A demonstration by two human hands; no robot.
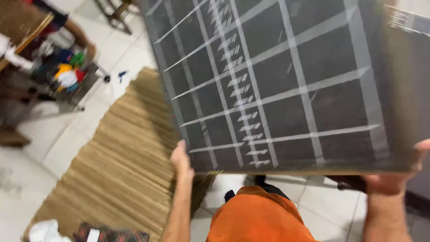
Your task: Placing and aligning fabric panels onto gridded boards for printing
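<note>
I hold up a large flat dark grey board (286, 85) with a pale grid of lines printed on it; it fills the upper right of the head view. My left hand (180, 160) grips its near left corner from the edge. Under and around the near right corner, my right hand (394, 177) grips the board, thumb showing at the edge. Below the board I see my orange shorts (257, 217).
A woven straw-coloured mat (121, 157) lies on the white tiled floor (58, 139) to the left. At far left another person's arm (78, 36) reaches over a low tray of colourful small items (67, 74). White cloth (45, 231) and a plaid fabric (109, 234) lie at the bottom left.
</note>
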